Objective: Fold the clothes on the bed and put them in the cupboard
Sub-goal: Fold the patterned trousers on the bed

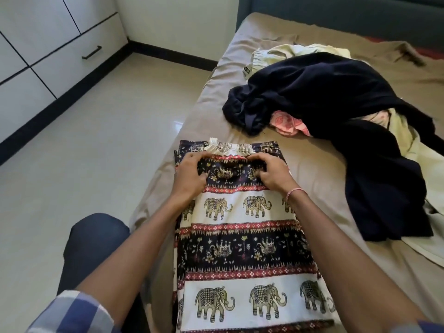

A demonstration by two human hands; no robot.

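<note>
- The elephant cloth [240,236] lies flat on the bed [312,169], close to the bed's left edge. It has stripes of white, dark blue and red, with rows of little elephants on it.
- Its far end has a bunched white band, and the cloth is lumped up just in front of that band.
- The left hand [191,175] is on that lump. Its fingers [189,157] are curled and pinch the dark stripe of the elephant cloth.
- The right hand [272,173] is just beside it. Its fingers are curled too, and they grip the same dark stripe.
- A pink string band [294,192] goes round the right wrist.
- Both arms reach out over the elephant cloth.
- A checked sleeve [72,313] shows on the left arm, low in the view.
- A knee in blue trousers [96,239] is beside the bed, on the left.
- Farther up the bed is a messy pile of clothes, apart from the elephant cloth.
- A big dark blue cloth [336,92] lies on top of the pile.
- A pink cloth [288,123] peeks out from under it.
- A pale yellow cloth [288,52] lies behind and under it.
- The floor [96,140] is shiny and light.
- The white cupboard [48,44] stands across the floor, on the left. A dark handle [91,52] is on one of its fronts, and they are closed.
</note>
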